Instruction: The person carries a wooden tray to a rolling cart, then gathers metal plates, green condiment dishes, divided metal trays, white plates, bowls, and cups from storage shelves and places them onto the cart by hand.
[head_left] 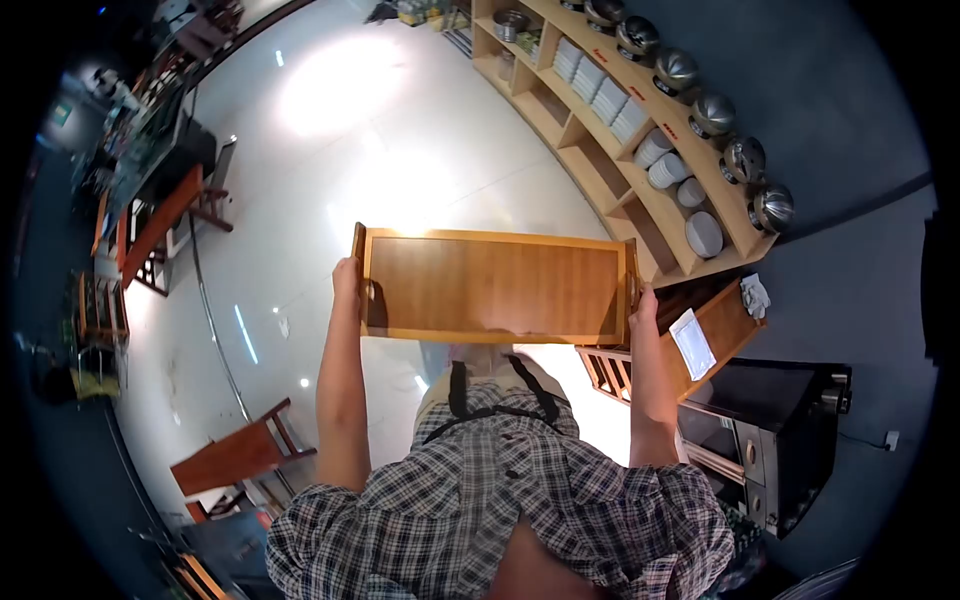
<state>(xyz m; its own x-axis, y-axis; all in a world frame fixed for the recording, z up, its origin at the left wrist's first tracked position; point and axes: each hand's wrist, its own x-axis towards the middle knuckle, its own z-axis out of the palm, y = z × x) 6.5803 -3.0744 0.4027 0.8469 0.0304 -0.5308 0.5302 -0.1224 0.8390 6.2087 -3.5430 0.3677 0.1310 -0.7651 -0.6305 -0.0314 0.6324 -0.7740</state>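
Observation:
A brown wooden tray (495, 285) with a lighter rim and raised ends is held up level in front of my body. My left hand (346, 277) grips its left end, with the fingers partly hidden behind the end board. At the right end, my right hand (645, 303) is closed on the other end board, its fingertips out of sight. Nothing lies on the tray.
Wooden shelving (590, 150) with stacked white dishes and metal pots stands at the upper right. A wooden bench (725, 325) holding a white packet (692, 344) and a black cabinet (770, 400) are at right. Wooden chairs (235, 458) stand at left.

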